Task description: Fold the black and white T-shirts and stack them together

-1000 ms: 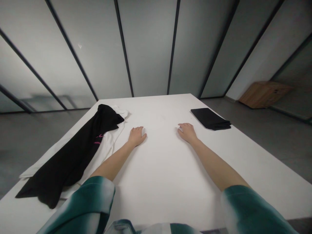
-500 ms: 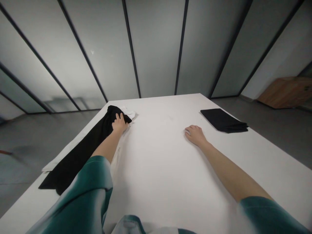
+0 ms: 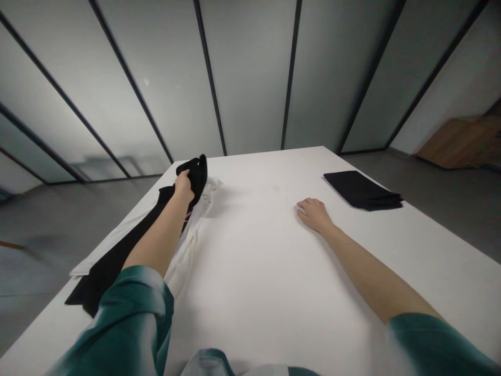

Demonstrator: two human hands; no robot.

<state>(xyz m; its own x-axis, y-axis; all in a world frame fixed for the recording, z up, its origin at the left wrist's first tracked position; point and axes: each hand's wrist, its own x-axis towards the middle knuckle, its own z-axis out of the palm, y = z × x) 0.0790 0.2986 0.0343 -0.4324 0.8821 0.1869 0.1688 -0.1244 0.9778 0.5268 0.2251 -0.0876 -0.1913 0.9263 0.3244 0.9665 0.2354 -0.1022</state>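
Held the black garment (image 3: 200, 180) with pink print, left of centre in the frame, by its raised upper end in a closed left hand (image 3: 183, 185). Had white fabric (image 3: 188, 261) beneath. Rested an empty, loosely curled right hand (image 3: 313, 213) on the white table (image 3: 250, 271), right of centre, near folded black cloth (image 3: 358, 189).

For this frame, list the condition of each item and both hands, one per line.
Black garment with pink print: unfolded, top end bunched and lifted in the left hand.
White cloth: spread out, wrinkled, under the black garment.
Black stack: folded flat, layered, lying on the table.
Left hand: closed on the black garment.
Right hand: empty, resting on the table.
Table: white, upright, bearing the cloths.
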